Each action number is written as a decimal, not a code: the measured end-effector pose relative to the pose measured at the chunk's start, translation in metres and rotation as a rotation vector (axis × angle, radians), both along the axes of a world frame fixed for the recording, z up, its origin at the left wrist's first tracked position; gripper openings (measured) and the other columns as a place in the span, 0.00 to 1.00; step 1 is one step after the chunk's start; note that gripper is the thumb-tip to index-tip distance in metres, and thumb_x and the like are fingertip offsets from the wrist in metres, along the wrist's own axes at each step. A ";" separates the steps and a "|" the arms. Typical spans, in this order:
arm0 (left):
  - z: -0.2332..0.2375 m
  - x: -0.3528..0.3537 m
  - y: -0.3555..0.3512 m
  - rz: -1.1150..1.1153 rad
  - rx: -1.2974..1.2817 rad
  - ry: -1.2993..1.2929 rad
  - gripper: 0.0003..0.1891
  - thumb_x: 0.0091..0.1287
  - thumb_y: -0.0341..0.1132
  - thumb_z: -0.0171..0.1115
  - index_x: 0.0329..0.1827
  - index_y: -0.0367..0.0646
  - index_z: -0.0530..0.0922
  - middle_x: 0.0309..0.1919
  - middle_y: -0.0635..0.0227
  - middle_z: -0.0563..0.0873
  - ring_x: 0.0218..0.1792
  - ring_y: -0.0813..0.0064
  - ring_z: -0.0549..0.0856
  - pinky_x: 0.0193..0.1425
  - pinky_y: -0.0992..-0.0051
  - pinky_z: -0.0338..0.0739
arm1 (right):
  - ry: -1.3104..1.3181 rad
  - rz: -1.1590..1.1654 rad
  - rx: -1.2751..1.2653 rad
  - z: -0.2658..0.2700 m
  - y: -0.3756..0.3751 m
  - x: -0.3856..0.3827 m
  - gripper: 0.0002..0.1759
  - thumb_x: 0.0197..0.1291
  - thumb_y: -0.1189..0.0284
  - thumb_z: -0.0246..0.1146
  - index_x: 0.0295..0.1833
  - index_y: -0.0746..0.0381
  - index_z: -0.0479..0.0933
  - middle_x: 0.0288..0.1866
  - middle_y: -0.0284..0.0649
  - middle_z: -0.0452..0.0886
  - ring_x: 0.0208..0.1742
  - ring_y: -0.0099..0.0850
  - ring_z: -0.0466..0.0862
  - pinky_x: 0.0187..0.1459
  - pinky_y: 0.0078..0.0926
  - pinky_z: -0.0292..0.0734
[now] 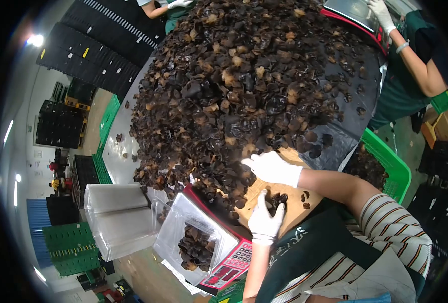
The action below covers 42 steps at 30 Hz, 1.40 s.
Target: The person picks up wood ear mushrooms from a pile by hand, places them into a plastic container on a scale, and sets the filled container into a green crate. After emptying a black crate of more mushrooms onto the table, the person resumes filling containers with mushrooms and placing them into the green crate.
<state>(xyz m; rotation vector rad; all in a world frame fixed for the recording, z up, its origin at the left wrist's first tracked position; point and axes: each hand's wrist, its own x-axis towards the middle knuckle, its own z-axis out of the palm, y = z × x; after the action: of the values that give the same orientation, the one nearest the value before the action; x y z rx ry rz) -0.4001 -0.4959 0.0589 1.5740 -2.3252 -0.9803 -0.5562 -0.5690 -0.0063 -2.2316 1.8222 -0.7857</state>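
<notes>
My left hand (266, 222), in a white glove, is over a wooden board (297, 212) with thumb and fingers around a clump of dark fungus (276, 201). My right hand (274, 169), also gloved in white, lies at the edge of a big heap of dark brown fungus (224, 96), its fingers extended and apart. Small fungus pieces (305, 199) sit on the board beside my left hand. Left of the board, a red scale (234, 260) carries a clear plastic container (171, 245) with fungus inside.
Clear plastic containers (118, 214) are stacked left of the scale. A green basket (398, 171) holding fungus stands at the right. A co-worker's gloved hand (381, 14) is at another scale (352, 12); another person's gloved hand (180, 4) shows at the top. Green crates (69, 247) stand lower left.
</notes>
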 end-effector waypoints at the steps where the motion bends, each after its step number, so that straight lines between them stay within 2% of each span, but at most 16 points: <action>1: -0.002 0.000 -0.003 -0.028 -0.091 -0.008 0.27 0.59 0.44 0.65 0.61 0.45 0.72 0.39 0.58 0.82 0.39 0.56 0.83 0.42 0.64 0.78 | -0.028 0.018 0.044 -0.001 -0.003 -0.001 0.10 0.60 0.69 0.55 0.45 0.57 0.76 0.33 0.39 0.79 0.30 0.36 0.81 0.32 0.31 0.76; 4: -0.009 -0.001 -0.007 -0.103 -0.223 -0.085 0.25 0.62 0.43 0.63 0.61 0.46 0.74 0.49 0.56 0.78 0.46 0.57 0.80 0.47 0.65 0.77 | -0.267 0.016 0.232 -0.005 -0.002 -0.007 0.09 0.62 0.68 0.55 0.44 0.58 0.77 0.36 0.42 0.82 0.32 0.37 0.82 0.32 0.31 0.77; 9: -0.019 -0.008 -0.004 -0.241 -0.255 -0.091 0.13 0.59 0.37 0.63 0.45 0.45 0.77 0.42 0.60 0.80 0.44 0.59 0.80 0.44 0.64 0.77 | -1.408 -0.047 0.667 0.007 0.029 -0.033 0.12 0.64 0.67 0.61 0.45 0.64 0.78 0.37 0.36 0.80 0.41 0.34 0.83 0.38 0.24 0.80; 10: -0.016 -0.007 -0.004 -0.257 -0.245 -0.095 0.11 0.59 0.36 0.64 0.43 0.44 0.77 0.41 0.61 0.80 0.43 0.60 0.80 0.43 0.64 0.78 | -1.518 0.053 0.431 -0.002 0.047 -0.035 0.13 0.67 0.67 0.58 0.52 0.64 0.74 0.45 0.39 0.79 0.42 0.31 0.83 0.39 0.27 0.80; 11: -0.011 -0.006 -0.002 -0.202 -0.322 0.007 0.09 0.58 0.33 0.63 0.39 0.44 0.76 0.36 0.60 0.81 0.38 0.60 0.81 0.41 0.63 0.77 | -1.554 0.061 0.481 0.007 0.050 -0.040 0.14 0.67 0.67 0.58 0.52 0.65 0.74 0.47 0.41 0.80 0.44 0.34 0.84 0.41 0.29 0.81; 14: 0.023 0.012 0.007 -0.005 -0.062 0.371 0.12 0.63 0.30 0.60 0.49 0.41 0.77 0.41 0.54 0.83 0.41 0.54 0.83 0.48 0.66 0.78 | -1.838 -0.036 0.735 0.024 0.053 -0.044 0.14 0.67 0.68 0.57 0.52 0.66 0.74 0.52 0.47 0.80 0.50 0.41 0.84 0.46 0.36 0.83; 18: 0.081 0.064 0.015 0.147 -0.387 0.347 0.14 0.63 0.27 0.61 0.51 0.37 0.77 0.43 0.54 0.83 0.44 0.60 0.84 0.54 0.68 0.77 | -1.808 0.062 0.793 0.048 0.043 -0.017 0.15 0.67 0.69 0.56 0.54 0.66 0.73 0.51 0.47 0.80 0.47 0.39 0.84 0.47 0.36 0.83; 22: 0.097 0.128 -0.002 0.662 -0.387 0.602 0.13 0.67 0.24 0.54 0.55 0.36 0.76 0.47 0.63 0.79 0.43 0.78 0.80 0.41 0.78 0.79 | -1.634 0.319 0.764 0.097 0.024 0.043 0.14 0.67 0.74 0.55 0.55 0.67 0.73 0.50 0.41 0.80 0.46 0.31 0.82 0.47 0.31 0.81; 25: 0.096 0.166 -0.025 0.645 -0.375 0.344 0.14 0.72 0.30 0.51 0.57 0.36 0.76 0.45 0.65 0.81 0.38 0.80 0.79 0.35 0.82 0.76 | -1.275 0.383 0.531 0.130 0.018 0.100 0.12 0.63 0.75 0.58 0.51 0.66 0.76 0.49 0.42 0.78 0.44 0.32 0.81 0.48 0.32 0.78; 29: 0.077 0.189 -0.037 0.587 -0.164 0.289 0.17 0.73 0.36 0.49 0.53 0.34 0.80 0.47 0.55 0.86 0.50 0.63 0.84 0.60 0.67 0.73 | -0.551 0.628 -0.094 0.120 0.018 0.159 0.22 0.56 0.68 0.63 0.56 0.65 0.73 0.55 0.48 0.73 0.58 0.44 0.73 0.61 0.45 0.67; 31: 0.090 0.184 -0.033 0.601 -0.167 0.373 0.18 0.74 0.38 0.49 0.56 0.34 0.79 0.48 0.55 0.85 0.49 0.67 0.83 0.52 0.72 0.77 | -0.269 0.658 -0.187 0.117 0.024 0.168 0.27 0.56 0.62 0.63 0.58 0.65 0.71 0.60 0.50 0.69 0.65 0.47 0.65 0.66 0.48 0.59; 32: 0.095 0.184 -0.031 0.630 -0.180 0.413 0.18 0.74 0.38 0.49 0.57 0.34 0.78 0.48 0.55 0.85 0.49 0.68 0.83 0.48 0.74 0.78 | -0.334 0.663 -0.222 0.116 0.024 0.167 0.27 0.55 0.64 0.64 0.59 0.63 0.70 0.61 0.51 0.68 0.64 0.47 0.67 0.64 0.47 0.62; 34: 0.087 0.197 -0.026 0.676 -0.222 0.522 0.18 0.76 0.38 0.47 0.60 0.37 0.76 0.51 0.58 0.83 0.48 0.73 0.82 0.38 0.81 0.77 | -0.577 0.580 -0.155 0.122 0.023 0.156 0.21 0.55 0.67 0.64 0.54 0.63 0.74 0.55 0.49 0.75 0.57 0.45 0.74 0.60 0.44 0.68; 36: 0.092 0.206 -0.020 0.734 -0.203 0.540 0.17 0.76 0.37 0.47 0.61 0.39 0.75 0.50 0.61 0.83 0.46 0.75 0.82 0.36 0.84 0.76 | -0.731 0.538 0.209 0.115 0.007 0.126 0.13 0.53 0.72 0.63 0.46 0.63 0.78 0.44 0.46 0.80 0.46 0.43 0.80 0.51 0.39 0.75; 38: 0.097 0.211 -0.015 0.754 -0.267 0.575 0.16 0.76 0.36 0.45 0.59 0.40 0.76 0.48 0.62 0.82 0.46 0.76 0.81 0.41 0.80 0.75 | -0.529 0.252 -0.208 0.096 0.006 0.096 0.08 0.52 0.75 0.63 0.39 0.64 0.80 0.36 0.43 0.81 0.39 0.42 0.81 0.45 0.36 0.76; 42: 0.084 0.235 -0.011 0.800 -0.429 0.605 0.17 0.77 0.37 0.43 0.56 0.39 0.77 0.49 0.61 0.81 0.48 0.72 0.81 0.49 0.72 0.77 | -0.323 0.005 -0.234 0.026 0.014 0.042 0.11 0.51 0.72 0.65 0.40 0.64 0.79 0.40 0.44 0.81 0.43 0.44 0.80 0.47 0.38 0.75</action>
<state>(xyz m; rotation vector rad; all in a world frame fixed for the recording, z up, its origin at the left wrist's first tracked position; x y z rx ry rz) -0.1649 -0.5072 0.1426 1.5189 -1.2142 -0.5779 -0.5144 -0.5548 0.0199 -2.0805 1.6421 -1.3310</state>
